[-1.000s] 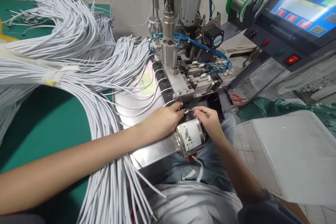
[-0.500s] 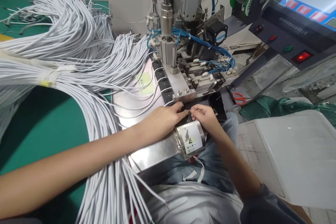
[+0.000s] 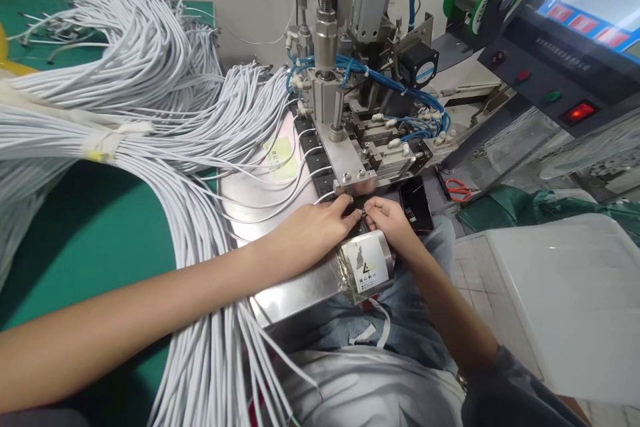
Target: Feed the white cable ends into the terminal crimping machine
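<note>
Presently, white cable bundle (image 3: 193,233) at hands' 9 o'clock, machine (image 3: 350,163) at 12. Left hand (image 3: 327,221), right hand (image 3: 391,221) nearly together; right pinches small wire end (image 3: 365,213) between them, left's grip unclear. Step likely hand-positioning wire end; next move probably needs steady alignment.

In front of the pneumatic machine (image 3: 327,97), the right hand (image 3: 393,221) pinches a small part (image 3: 365,213) just beside the left hand (image 3: 320,230), while bundled white cables (image 3: 160,153) lie across the green worktop (image 3: 115,227).
</note>
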A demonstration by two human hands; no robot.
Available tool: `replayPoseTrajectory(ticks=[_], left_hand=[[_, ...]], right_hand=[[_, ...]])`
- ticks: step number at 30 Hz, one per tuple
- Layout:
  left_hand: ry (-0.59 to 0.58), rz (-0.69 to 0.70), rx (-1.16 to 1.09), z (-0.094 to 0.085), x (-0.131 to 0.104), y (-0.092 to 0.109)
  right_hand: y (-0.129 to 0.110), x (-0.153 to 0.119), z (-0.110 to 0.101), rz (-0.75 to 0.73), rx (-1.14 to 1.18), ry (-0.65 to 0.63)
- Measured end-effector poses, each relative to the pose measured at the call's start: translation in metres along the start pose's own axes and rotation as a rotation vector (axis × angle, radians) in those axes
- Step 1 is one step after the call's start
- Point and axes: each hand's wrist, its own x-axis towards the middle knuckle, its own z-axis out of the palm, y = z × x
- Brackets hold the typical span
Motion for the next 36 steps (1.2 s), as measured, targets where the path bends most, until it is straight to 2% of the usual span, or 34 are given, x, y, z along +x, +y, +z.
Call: replayPoseTrajectory(ticks=[4, 6, 9, 12, 14, 15, 16, 18, 20, 22, 24, 27, 32, 36], left_hand=[[-0.075, -0.035, 0.069, -0.012, -0.004, 0.007], [-0.113, -0.08, 0.073, -0.017, -0.006, 0.01], [-0.112, -0.129, 0.058, -0.02, -0.009, 0.012], [-0.086, -0.223, 0.089, -0.019, -0.009, 0.009], [-0.077, -0.292, 0.118, -0.016, -0.009, 0.007], [-0.069, -0.31, 0.126, -0.015, -0.009, 0.007], [-0.058, -0.313, 0.128, -0.013, -0.009, 0.006], [-0.014, -0.294, 0.126, -0.008, -0.009, 0.005], [0.03, -0.282, 0.131, -0.004, -0.009, 0.004], [0.046, -0.281, 0.131, -0.001, -0.009, 0.003], [0.042, -0.287, 0.116, -0.002, -0.009, 0.003], [0.071, -0.25, 0.028, -0.01, -0.01, 0.006], [0.323, 0.013, -0.358, -0.025, -0.013, 0.013], [0.297, -0.004, -0.56, -0.023, -0.014, 0.009]], right_hand=[[0.009, 0.006, -0.001, -0.041, -0.016, -0.103], [0.011, 0.008, -0.005, -0.11, -0.093, -0.093], [0.006, -0.004, -0.01, -0.25, -0.271, 0.103], [-0.005, -0.042, -0.002, -0.405, -0.393, 0.383], [-0.01, -0.074, 0.012, -0.503, -0.418, 0.417], [-0.011, -0.09, 0.021, -0.525, -0.437, 0.353], [-0.009, -0.103, 0.032, -0.508, -0.475, 0.204], [-0.004, -0.121, 0.054, -0.378, -0.54, -0.103], [0.003, -0.129, 0.073, -0.224, -0.568, -0.341], [0.006, -0.132, 0.085, -0.134, -0.573, -0.455], [0.004, -0.133, 0.084, -0.123, -0.592, -0.469], [-0.007, -0.129, 0.064, -0.166, -0.609, -0.363], [-0.03, -0.098, 0.023, -0.313, -0.468, -0.009], [-0.04, -0.069, 0.012, -0.382, -0.197, 0.18]])
